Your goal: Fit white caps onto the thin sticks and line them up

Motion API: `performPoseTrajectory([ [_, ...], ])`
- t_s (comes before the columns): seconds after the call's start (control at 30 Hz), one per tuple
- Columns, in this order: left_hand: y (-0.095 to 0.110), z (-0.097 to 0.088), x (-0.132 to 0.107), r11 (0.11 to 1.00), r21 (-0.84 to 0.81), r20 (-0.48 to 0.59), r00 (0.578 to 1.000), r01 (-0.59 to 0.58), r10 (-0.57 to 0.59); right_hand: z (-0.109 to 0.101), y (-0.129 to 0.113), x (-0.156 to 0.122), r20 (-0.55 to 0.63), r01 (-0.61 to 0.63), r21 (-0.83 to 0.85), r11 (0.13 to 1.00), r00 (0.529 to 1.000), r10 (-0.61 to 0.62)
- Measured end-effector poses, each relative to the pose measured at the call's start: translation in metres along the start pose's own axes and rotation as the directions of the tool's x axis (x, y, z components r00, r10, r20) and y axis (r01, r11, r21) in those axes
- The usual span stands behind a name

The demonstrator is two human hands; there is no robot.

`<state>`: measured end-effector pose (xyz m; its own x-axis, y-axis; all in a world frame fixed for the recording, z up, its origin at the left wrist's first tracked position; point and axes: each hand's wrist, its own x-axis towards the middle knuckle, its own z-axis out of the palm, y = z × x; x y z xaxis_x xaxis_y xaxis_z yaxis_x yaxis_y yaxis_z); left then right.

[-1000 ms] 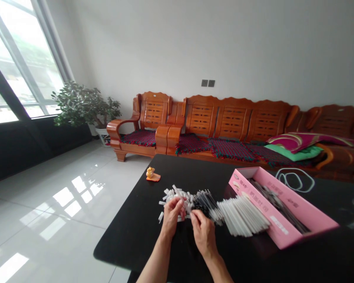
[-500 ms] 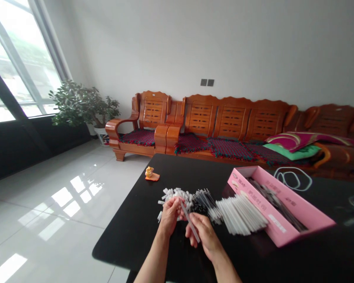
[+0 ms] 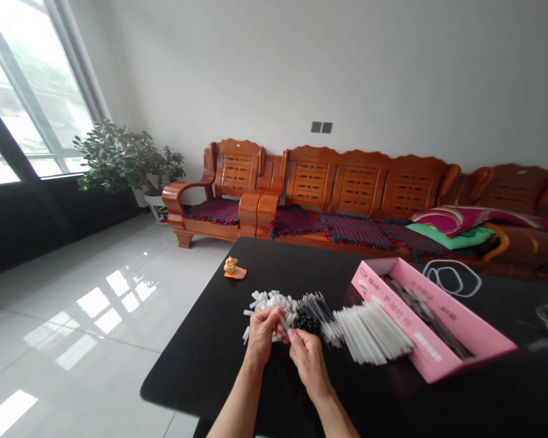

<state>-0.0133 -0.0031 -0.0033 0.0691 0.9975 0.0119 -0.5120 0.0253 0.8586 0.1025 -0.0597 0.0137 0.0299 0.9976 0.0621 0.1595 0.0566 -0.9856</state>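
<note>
My left hand (image 3: 261, 331) and my right hand (image 3: 305, 359) meet over the near part of a black table (image 3: 219, 359). Both are closed in a pinch around a thin white tube (image 3: 284, 323), which shows between the fingertips. Just beyond the fingers lies a heap of short white caps (image 3: 274, 302). To its right lie a pile of thin black sticks (image 3: 312, 310) and a fan of long white tubes (image 3: 371, 331).
A pink cardboard tray (image 3: 438, 340) with dark sticks inside lies at the right. White rubber loops (image 3: 451, 277) lie behind it. A small orange figure (image 3: 232, 267) stands near the table's far left corner. Wooden sofas (image 3: 337, 194), a potted plant (image 3: 128, 164) and a shiny tiled floor lie beyond.
A second ago both hands were picking at the piles. Half a second ago my right hand held a white tube slanted toward me. Now the hands are closer together and the tube is mostly hidden.
</note>
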Motion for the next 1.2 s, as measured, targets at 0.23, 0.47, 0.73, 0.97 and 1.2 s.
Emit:
performPoseTrajectory([
  [0.23, 0.008, 0.015, -0.004, 0.994, -0.036, -0.108, 0.990, -0.098, 0.094, 0.002, -0.007, -0.001, -0.033, 0.332, -0.741, 0.584, 0.850, -0.525],
  [0.47, 0.030, 0.019, -0.012, 1.000, -0.001, -0.004, 1.000, -0.030, 0.030, -0.009, -0.029, -0.006, 0.038, 0.097, -0.199, 0.975, 0.995, -0.091],
  [0.73, 0.050, 0.013, -0.018, 0.998, 0.061, 0.060, 0.998, -0.005, 0.001, -0.007, -0.034, -0.022, 0.167, -0.062, 0.113, 0.992, 0.985, 0.043],
  [0.97, 0.072, -0.005, 0.004, 0.910, 0.387, -0.247, 0.934, -0.150, 0.259, -0.010, 0.007, -0.048, -0.107, 0.125, -0.754, 0.645, 0.945, -0.308],
  [1.2, 0.035, 0.008, 0.013, 0.348, 0.937, -0.067, 0.958, -0.036, 0.279, -0.017, 0.000, -0.013, -0.199, -0.049, -0.872, 0.487, 0.944, -0.262],
])
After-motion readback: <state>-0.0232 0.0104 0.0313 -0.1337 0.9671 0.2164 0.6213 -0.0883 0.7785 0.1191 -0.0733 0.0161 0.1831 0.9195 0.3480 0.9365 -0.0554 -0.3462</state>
